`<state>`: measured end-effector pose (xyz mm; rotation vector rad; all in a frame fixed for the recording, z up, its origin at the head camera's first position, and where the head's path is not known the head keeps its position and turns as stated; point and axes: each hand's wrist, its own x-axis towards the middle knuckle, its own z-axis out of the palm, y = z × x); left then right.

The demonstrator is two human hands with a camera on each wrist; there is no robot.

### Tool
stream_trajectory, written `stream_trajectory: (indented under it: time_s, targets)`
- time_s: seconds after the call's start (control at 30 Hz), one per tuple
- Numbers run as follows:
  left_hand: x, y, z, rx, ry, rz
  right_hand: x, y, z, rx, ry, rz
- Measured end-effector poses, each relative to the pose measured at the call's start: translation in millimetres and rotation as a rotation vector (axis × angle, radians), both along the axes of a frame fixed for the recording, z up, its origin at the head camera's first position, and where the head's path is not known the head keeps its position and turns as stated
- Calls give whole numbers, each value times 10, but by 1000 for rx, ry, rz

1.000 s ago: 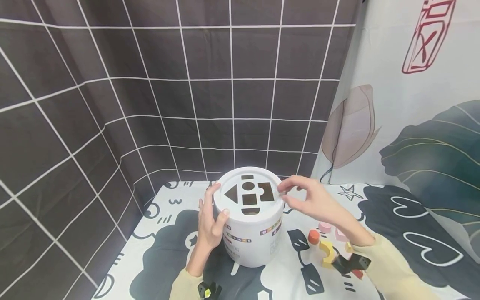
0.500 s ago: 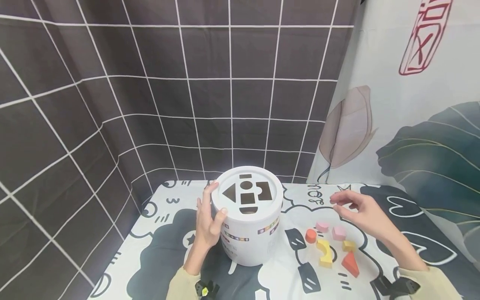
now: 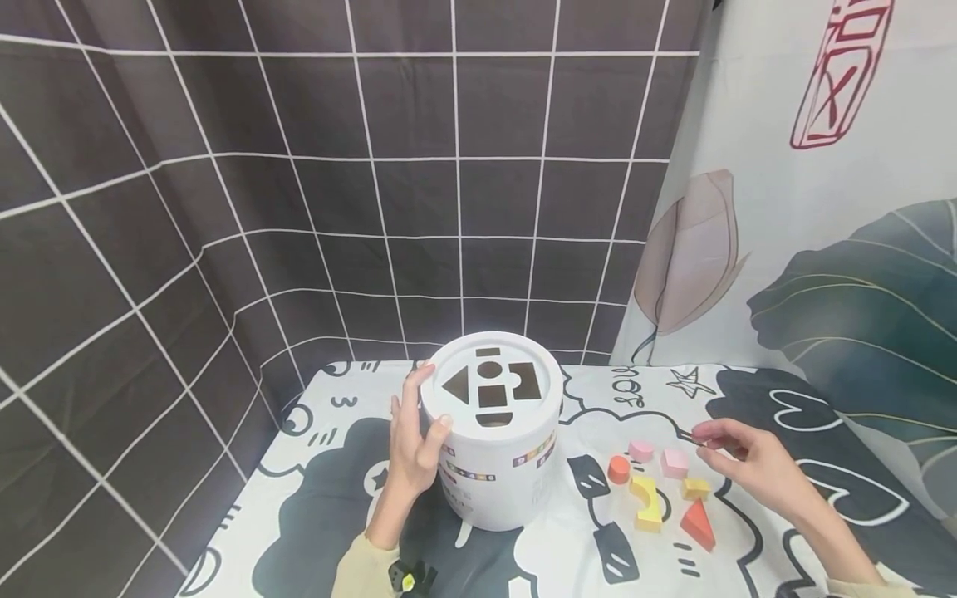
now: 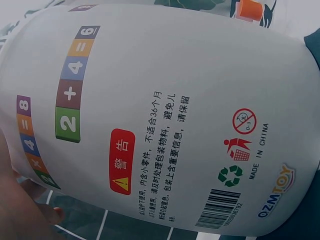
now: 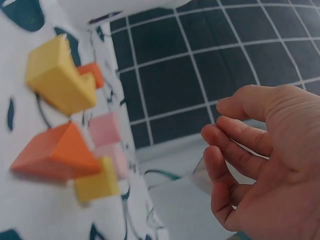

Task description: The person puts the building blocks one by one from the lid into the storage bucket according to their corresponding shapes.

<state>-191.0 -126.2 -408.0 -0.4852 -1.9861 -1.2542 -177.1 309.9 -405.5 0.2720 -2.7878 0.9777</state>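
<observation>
A white shape-sorter bucket [image 3: 497, 490] stands upright on the patterned cloth in the head view. Its lid [image 3: 525, 419] has cut-outs: a triangle, a circle, a square and others. My left hand [image 3: 411, 444] holds the bucket's left side, thumb and forefinger at the rim. Raised to the right of the loose blocks, my right hand [image 3: 758, 469] has loosely bent fingers and nothing in them. Below and left of it lie a pink square block [image 3: 674, 463], a small yellow block [image 3: 695, 489] and a red triangular block [image 3: 699, 525]. Printed sums and a barcode fill the left wrist view.
Nearer the bucket lie a red-orange cylinder [image 3: 618, 469], a pink rounded block [image 3: 640, 451] and a yellow arch block [image 3: 647, 504]. A dark grid-patterned curtain [image 3: 419, 199] hangs behind the table, with a white leaf-printed curtain [image 3: 792, 216] at right.
My right hand has moved from the lid's right edge rightward and down, past the blocks, uncovering them. My left hand and the bucket stay in place.
</observation>
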Motion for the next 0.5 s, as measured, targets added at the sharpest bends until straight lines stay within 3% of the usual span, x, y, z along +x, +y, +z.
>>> stream_trajectory:
  time_s: [0.5]
  targets:
    - [-13,0,-2,-1,3,0,0,207,-371,23,-98,-69]
